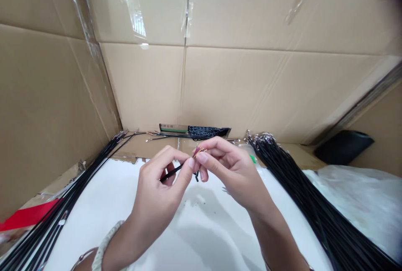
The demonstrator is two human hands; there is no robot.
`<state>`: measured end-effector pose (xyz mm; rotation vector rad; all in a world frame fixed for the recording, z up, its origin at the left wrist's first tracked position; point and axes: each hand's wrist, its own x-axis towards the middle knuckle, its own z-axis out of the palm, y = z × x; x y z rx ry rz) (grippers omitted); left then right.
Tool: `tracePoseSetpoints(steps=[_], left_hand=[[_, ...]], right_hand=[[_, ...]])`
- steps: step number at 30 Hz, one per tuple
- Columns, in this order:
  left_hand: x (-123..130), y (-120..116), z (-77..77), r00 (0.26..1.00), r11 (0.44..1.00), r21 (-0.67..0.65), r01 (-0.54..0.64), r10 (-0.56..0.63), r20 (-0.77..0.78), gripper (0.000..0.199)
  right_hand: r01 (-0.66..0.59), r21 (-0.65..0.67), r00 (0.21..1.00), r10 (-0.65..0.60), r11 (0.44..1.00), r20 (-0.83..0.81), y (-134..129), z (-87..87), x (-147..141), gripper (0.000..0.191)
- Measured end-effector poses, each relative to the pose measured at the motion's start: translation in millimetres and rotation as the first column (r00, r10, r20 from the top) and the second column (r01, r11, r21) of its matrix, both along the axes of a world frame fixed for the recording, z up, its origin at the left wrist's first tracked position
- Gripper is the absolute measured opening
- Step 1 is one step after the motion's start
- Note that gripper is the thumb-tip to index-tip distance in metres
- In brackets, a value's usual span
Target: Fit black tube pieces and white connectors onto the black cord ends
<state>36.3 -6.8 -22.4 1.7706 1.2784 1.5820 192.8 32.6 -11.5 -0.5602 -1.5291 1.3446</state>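
Observation:
Over the white work surface, my left hand is closed round a black cable, pinching it near its stripped end. Thin coloured wires, red and yellow among them, fan out of that end. The fingertips of my right hand pinch these wires, close against my left fingertips. A small black piece hangs just under the fingers; whether it is joined to the cable cannot be made out.
Black cable bundles lie at the left and right. Cardboard walls enclose the back and sides. A patterned strip lies at the back. Clear plastic and a black object are at the right, red material at the left.

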Motion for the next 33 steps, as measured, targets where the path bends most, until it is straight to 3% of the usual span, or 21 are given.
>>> tracePoseSetpoints(steps=[5, 14, 21, 27, 33], left_hand=[[1.5, -0.3, -2.1, 0.997, 0.995, 0.083, -0.046, 0.051, -0.056, 0.019], [2.4, -0.3, -3.4, 0.995, 0.997, 0.023, -0.069, 0.070, -0.064, 0.018], [1.2, 0.8, -4.4, 0.994, 0.991, -0.135, -0.019, 0.033, 0.105, 0.017], [-1.0, 1.7, -4.7, 0.980, 0.992, -0.112, 0.055, -0.033, 0.196, 0.011], [0.7, 2.3, -5.0, 0.977, 0.999, -0.036, 0.036, -0.027, 0.213, 0.006]], right_hand=[[0.050, 0.018, 0.999, -0.050, 0.999, 0.002, -1.1, -1.1, -1.8, 0.011], [0.108, 0.086, 0.994, -0.109, 0.990, 0.000, 1.2, -4.6, -2.6, 0.009], [0.111, 0.149, 0.994, -0.111, 0.983, -0.010, 7.3, -8.6, -1.8, 0.007], [0.142, 0.172, 0.990, -0.140, 0.975, -0.024, 6.3, -11.1, -2.5, 0.007], [0.142, 0.171, 0.990, -0.135, 0.975, -0.050, 7.5, -11.5, -4.7, 0.008]])
